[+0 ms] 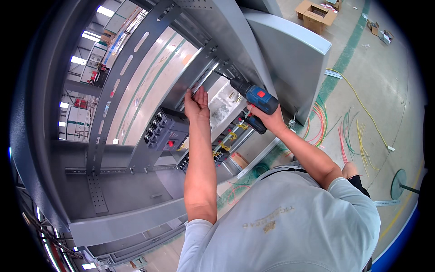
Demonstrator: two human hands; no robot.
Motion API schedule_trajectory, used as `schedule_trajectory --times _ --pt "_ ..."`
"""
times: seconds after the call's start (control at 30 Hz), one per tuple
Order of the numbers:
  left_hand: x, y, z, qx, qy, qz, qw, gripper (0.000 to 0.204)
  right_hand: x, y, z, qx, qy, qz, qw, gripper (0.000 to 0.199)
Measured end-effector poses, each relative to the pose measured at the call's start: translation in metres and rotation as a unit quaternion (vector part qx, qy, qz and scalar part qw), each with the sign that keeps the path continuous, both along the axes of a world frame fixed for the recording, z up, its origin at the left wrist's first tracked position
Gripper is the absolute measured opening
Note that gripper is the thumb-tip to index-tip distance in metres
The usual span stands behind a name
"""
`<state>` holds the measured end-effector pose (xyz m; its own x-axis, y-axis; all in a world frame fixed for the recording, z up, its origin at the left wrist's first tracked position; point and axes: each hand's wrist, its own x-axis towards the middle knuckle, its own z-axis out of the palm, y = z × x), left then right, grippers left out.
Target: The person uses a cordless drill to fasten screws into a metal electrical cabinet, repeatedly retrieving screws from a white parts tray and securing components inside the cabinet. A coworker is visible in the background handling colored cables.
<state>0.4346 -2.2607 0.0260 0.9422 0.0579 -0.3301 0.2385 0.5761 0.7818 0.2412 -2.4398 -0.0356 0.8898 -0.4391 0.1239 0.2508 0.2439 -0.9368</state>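
My right hand [268, 117] is wrapped round the grip of a blue and black cordless drill [259, 94]. The drill's thin bit points up and left, its tip close to a narrow metal rail [206, 76] inside a grey metal cabinet frame [113, 222]. Whether the tip touches the rail cannot be made out. My left hand [197, 104] is beside the lower part of that rail, palm turned up, fingers apart and stretched toward it; nothing shows in its palm. Below the left hand, a dark grey circuit breaker [168, 130] with a red part is mounted in the frame.
A curved grey panel [290, 59] stands right of the drill. Smaller electrical parts with yellow wires [233, 136] sit lower in the cabinet. Coloured wires [319, 122] lie on the floor at right, with an open cardboard box [316, 17] farther off. A slotted upright [122, 68] crosses the left side.
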Motion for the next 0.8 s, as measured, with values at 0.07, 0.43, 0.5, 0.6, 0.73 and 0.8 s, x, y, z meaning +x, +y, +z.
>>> schedule_trajectory --times 0.07,0.43,0.5,0.6,0.73,0.8 --pt "0.0 0.0 0.0 0.0 0.002 0.009 1.0 0.025 0.001 -0.001 0.001 -0.005 0.0 -0.001 1.0 0.02" --pt "-0.003 -0.002 0.002 -0.002 0.002 0.017 1.0 0.026 0.008 -0.004 0.001 -0.01 -0.001 -0.003 1.0 0.021" --pt "-0.003 -0.002 0.002 -0.001 -0.001 0.017 1.0 0.026 0.008 -0.004 0.001 -0.007 -0.002 -0.003 1.0 0.021" --pt "-0.002 0.001 0.001 -0.02 -0.003 -0.008 1.0 0.024 0.01 -0.004 -0.004 -0.009 0.001 -0.005 1.0 0.021" --pt "-0.003 0.001 0.002 -0.01 -0.004 -0.001 1.0 0.024 0.011 -0.003 0.001 0.003 -0.008 0.002 1.0 0.021" --pt "-0.006 -0.003 0.004 0.002 -0.007 0.013 1.0 0.028 0.013 -0.004 0.0 0.006 -0.011 0.001 1.0 0.021"
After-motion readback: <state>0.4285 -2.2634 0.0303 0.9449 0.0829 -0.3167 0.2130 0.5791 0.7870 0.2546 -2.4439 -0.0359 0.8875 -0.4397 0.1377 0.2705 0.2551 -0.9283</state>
